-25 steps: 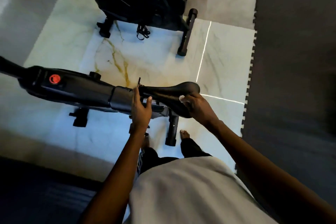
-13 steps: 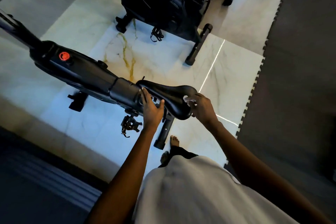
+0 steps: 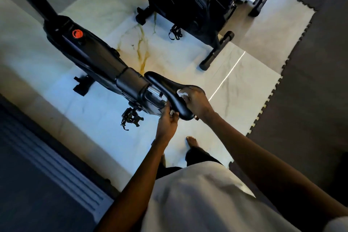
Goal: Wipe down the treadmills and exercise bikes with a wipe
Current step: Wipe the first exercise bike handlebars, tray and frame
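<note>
Arms reach forward: left grip (image 3: 167,121) clutches the saddle (image 3: 165,84) underneath, right grip (image 3: 196,101) clasps a wipe (image 3: 181,92).

Your only camera rides on your head, wide-angle, aimed steeply down and slightly forward. It sits near, just above the saddle (image 3: 163,84), with your shirt (image 3: 197,199) at the bottom edge and floor (image 3: 244,73) beyond.

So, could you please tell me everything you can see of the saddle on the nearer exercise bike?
The saddle is black, smooth and slightly glossy, like moulded vinyl, narrow at the nose and broad at the rear. It sits on the nearer exercise bike, nose toward the frame, beside a shiny metal part. The right hand presses a white wipe onto its rear top; the left hand reaches its underside, grip hidden.
</note>
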{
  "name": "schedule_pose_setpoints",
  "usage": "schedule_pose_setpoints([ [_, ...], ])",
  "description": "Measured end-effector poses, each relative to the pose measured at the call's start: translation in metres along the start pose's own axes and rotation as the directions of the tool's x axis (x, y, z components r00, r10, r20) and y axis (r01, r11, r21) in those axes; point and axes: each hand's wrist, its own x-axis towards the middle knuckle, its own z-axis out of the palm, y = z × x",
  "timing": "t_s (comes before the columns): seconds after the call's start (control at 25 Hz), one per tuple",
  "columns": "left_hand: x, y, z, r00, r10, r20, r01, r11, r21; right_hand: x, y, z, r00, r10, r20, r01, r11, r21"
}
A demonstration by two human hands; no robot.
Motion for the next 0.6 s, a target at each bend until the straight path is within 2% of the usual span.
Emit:
schedule_pose_setpoints([
  [0.12, -0.004, 0.001, 0.008, 0.996, -0.082, 0.022, 0.081, 0.996, 0.029, 0.020, -0.001, -0.004, 0.982, -0.141, 0.126, 0.141, 0.990, 0.011],
  [0.24, -0.004, 0.003, 0.014, 0.985, -0.173, 0.013, 0.172, 0.983, 0.055, 0.027, 0.018, -0.011, 0.960, -0.225, 0.164, 0.224, 0.974, 0.022],
  [0.44, -0.020, 0.010, 0.051, 0.939, -0.294, -0.179, 0.280, 0.955, -0.099, 0.031, 0.053, -0.019, 0.891, -0.351, 0.288, 0.334, 0.936, 0.106],
  [0.6, -0.028, 0.028, 0.090, 0.866, -0.360, -0.347, 0.309, 0.931, -0.196, 0.063, 0.042, -0.017, 0.870, -0.395, 0.296, 0.350, 0.917, 0.192],
])
